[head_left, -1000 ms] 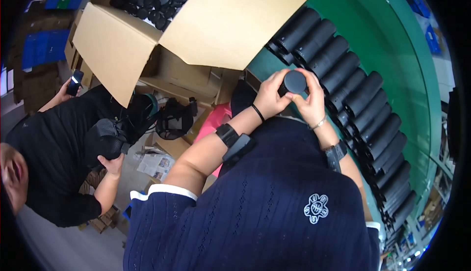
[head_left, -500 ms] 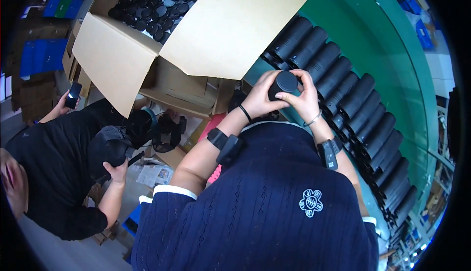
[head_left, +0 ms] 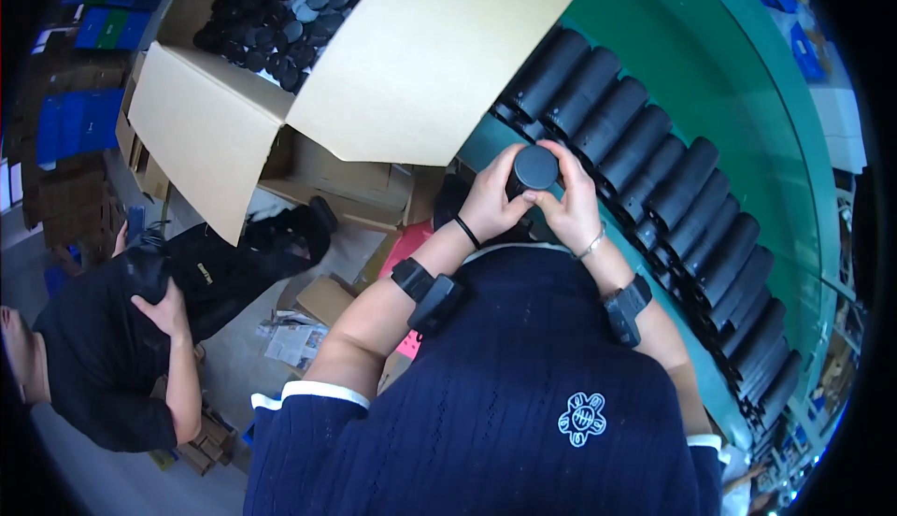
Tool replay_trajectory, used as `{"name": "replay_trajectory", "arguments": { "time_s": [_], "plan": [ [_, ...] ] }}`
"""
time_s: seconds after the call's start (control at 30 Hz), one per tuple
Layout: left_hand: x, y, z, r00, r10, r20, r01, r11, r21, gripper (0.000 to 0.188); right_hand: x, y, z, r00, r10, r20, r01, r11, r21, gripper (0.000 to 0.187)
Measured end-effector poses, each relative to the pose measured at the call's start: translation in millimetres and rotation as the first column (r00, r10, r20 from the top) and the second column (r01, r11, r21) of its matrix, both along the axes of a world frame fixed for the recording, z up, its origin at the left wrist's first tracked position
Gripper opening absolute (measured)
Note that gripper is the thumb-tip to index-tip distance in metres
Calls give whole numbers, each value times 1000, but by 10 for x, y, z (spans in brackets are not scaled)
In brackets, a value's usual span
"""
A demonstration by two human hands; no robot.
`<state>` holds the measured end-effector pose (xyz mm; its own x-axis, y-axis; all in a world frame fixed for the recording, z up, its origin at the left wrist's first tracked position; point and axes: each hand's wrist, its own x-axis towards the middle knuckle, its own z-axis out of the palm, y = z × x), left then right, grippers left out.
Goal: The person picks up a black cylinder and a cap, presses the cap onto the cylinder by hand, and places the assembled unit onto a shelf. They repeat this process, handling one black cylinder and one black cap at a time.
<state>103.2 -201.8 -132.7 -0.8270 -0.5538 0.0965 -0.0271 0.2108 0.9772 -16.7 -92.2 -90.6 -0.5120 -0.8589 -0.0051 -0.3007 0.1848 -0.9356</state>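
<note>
Close in front of my chest, both hands hold a black capped cylinder (head_left: 535,168), its round flat end turned up. My left hand (head_left: 493,196) wraps the left side and my right hand (head_left: 574,200) the right. The thumbs meet at the near edge, just below the rim. Most of the cylinder's body is hidden by the hands and the cap. Right of my hands, several similar black cylinders (head_left: 645,147) lie side by side in a long slanting row on the green work surface (head_left: 687,86).
An opened cardboard box (head_left: 206,81) full of loose black discs (head_left: 280,25) stands at the upper left; its wide flap (head_left: 430,58) reaches toward my hands. Another carton (head_left: 341,175) sits below it. A co-worker in black (head_left: 103,329) is at the left, near a newspaper (head_left: 297,340) on the floor.
My hands and the capped cylinder have shifted slightly down and left in view, the grip closing more evenly around its sides. The co-worker has moved left and lower.
</note>
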Motion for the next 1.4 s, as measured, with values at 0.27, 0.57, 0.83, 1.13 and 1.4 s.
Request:
{"name": "replay_trajectory", "arguments": {
  "time_s": [0.27,0.57,0.83,1.13,1.4],
  "plan": [
    [-12,-122,-51,982,-186,22,182,975,129,63,-96,-13,-97,979,26,200,-18,999,-42,61],
    [-80,-10,-58,995,-98,-31,96,994,-45,71,-108,102,-20,999,-41,20,43,996,-76,76],
    [-59,-83,112,980,-196,-38,200,969,148,66,-153,106,-137,987,77,142,-61,992,-113,74],
    [-121,-4,18,998,-62,23,63,997,-38,63,-75,19,-88,988,-49,147,61,995,-77,61],
    [-241,-144,15,985,-160,70,149,979,141,61,-126,-55,-185,982,-143,124,149,988,-45,60]
  ]
}}
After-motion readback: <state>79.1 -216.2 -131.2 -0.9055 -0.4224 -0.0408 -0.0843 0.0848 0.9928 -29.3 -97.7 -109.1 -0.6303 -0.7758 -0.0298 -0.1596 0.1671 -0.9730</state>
